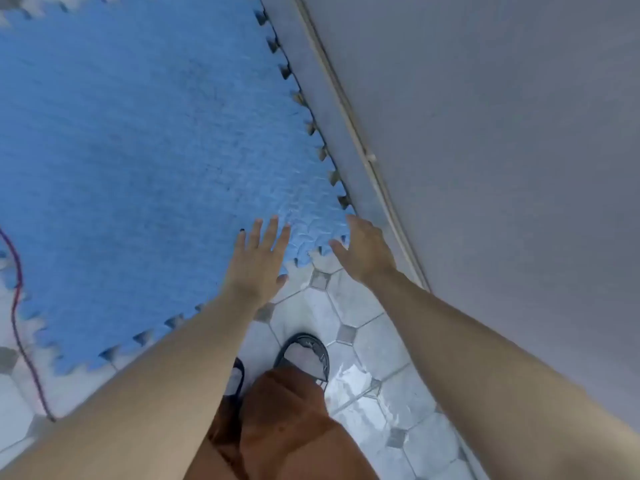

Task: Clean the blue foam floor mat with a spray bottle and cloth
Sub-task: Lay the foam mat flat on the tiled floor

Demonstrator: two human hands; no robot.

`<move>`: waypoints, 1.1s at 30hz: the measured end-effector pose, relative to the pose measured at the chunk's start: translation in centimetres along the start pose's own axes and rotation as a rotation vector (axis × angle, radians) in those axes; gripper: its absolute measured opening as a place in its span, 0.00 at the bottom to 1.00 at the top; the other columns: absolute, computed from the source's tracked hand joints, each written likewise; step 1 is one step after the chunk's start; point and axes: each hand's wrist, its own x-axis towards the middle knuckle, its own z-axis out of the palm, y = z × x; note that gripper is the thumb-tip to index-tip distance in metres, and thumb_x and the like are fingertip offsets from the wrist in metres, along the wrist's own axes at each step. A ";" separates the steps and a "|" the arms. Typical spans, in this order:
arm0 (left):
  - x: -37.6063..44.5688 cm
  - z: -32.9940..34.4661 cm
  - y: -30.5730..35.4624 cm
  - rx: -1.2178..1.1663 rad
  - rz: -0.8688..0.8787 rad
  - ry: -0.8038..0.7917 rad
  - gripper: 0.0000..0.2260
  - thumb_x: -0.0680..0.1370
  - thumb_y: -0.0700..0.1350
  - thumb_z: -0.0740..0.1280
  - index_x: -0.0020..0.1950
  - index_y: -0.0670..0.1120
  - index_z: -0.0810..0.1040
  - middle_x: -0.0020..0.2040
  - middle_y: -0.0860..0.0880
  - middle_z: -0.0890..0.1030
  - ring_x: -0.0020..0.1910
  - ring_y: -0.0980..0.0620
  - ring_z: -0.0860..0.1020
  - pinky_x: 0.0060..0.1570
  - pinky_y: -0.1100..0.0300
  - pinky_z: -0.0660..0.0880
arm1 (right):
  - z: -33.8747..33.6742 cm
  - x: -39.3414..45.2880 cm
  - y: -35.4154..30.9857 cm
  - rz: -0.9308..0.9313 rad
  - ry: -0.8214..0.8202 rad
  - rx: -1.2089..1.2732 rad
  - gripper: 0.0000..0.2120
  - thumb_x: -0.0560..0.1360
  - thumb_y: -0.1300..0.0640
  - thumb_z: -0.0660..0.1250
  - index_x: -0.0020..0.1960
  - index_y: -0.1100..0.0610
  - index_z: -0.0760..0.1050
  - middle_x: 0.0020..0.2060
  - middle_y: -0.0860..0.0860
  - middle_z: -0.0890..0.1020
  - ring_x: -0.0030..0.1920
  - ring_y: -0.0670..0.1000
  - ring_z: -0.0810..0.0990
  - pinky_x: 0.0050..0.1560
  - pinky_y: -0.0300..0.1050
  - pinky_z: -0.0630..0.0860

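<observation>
Blue interlocking foam floor mat (138, 161) lies on tiled floor (363, 341), against grey wall (485, 133) | left hand (258, 261) and right hand (363, 247) spread open, empty, over mat's near corner | spray bottle, cloth unseen | progress: wiping apparently not underway; mat's cleanliness unclear.

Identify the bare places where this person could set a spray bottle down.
Free: the blue foam mat beyond both hands, from its jagged wall-side edge leftward to the red cord; also the tiled floor between the sandal and the wall. Crowded: the mat's near corner, where the left hand and right hand reach.
</observation>
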 end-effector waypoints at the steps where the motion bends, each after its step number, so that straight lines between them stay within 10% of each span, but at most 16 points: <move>1: 0.7 0.5 0.6 0.014 0.003 0.010 0.40 0.79 0.57 0.61 0.78 0.47 0.37 0.79 0.43 0.39 0.77 0.40 0.42 0.74 0.42 0.47 | 0.5 0.9 0.4 0.038 0.029 0.069 0.31 0.78 0.45 0.63 0.76 0.54 0.58 0.72 0.56 0.66 0.70 0.59 0.64 0.66 0.59 0.69; 9: 2.4 5.2 1.6 0.111 0.021 0.190 0.51 0.66 0.61 0.73 0.79 0.44 0.48 0.79 0.39 0.49 0.76 0.36 0.52 0.71 0.38 0.54 | 1.8 4.0 0.6 0.276 0.201 0.350 0.42 0.72 0.41 0.69 0.77 0.55 0.52 0.71 0.60 0.63 0.70 0.61 0.65 0.66 0.54 0.66; 16: 0.2 3.7 2.6 0.161 -0.077 0.167 0.51 0.67 0.53 0.74 0.79 0.42 0.44 0.78 0.37 0.50 0.75 0.35 0.54 0.69 0.37 0.58 | -2.0 3.3 0.8 0.280 -0.008 0.446 0.32 0.72 0.37 0.69 0.67 0.53 0.65 0.63 0.52 0.76 0.61 0.57 0.77 0.58 0.49 0.75; 21: -4.6 -0.9 3.2 0.076 -0.098 0.199 0.38 0.74 0.38 0.64 0.78 0.39 0.46 0.77 0.34 0.52 0.75 0.33 0.55 0.68 0.35 0.60 | -6.9 -1.4 -2.0 0.292 -0.044 0.464 0.32 0.73 0.39 0.69 0.68 0.58 0.66 0.63 0.55 0.76 0.62 0.56 0.76 0.51 0.41 0.70; 27: -12.5 -9.4 3.1 0.004 -0.041 0.101 0.48 0.61 0.29 0.72 0.76 0.37 0.51 0.75 0.32 0.58 0.72 0.29 0.60 0.64 0.31 0.61 | -10.8 -11.0 -7.1 0.203 0.076 0.389 0.25 0.78 0.51 0.61 0.73 0.57 0.60 0.65 0.57 0.70 0.60 0.60 0.74 0.46 0.46 0.68; 33: -18.6 -18.9 1.9 0.056 0.091 -0.093 0.42 0.75 0.36 0.65 0.76 0.39 0.36 0.77 0.35 0.41 0.76 0.32 0.44 0.74 0.41 0.48 | -15.0 -17.7 -10.4 0.134 0.079 0.160 0.26 0.80 0.53 0.55 0.77 0.47 0.57 0.61 0.58 0.71 0.54 0.61 0.75 0.46 0.48 0.72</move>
